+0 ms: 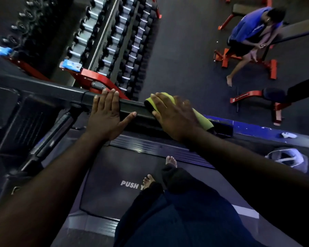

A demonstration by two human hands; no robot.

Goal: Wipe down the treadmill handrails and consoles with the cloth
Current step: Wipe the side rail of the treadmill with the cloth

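while the left hand lies flat and released on the treadmill handrail, the right hand presses the yellow cloth onto the same handrail just beside it. the cloth drapes over the handrail under that hand's loosely spread, unclenched fingers.

head camera looks steeply down, close over handrail.

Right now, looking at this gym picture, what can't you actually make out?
All from the head view:
1. Handrail beneath the cloth: covered by cloth and right hand.
2. Belt lettering: a foot hides everything after "PUSH Y".
3. Console: dark and cut off by the left edge.
4. Blue packet: its label is too small to read.
5. Right hand's fingers: blurred.
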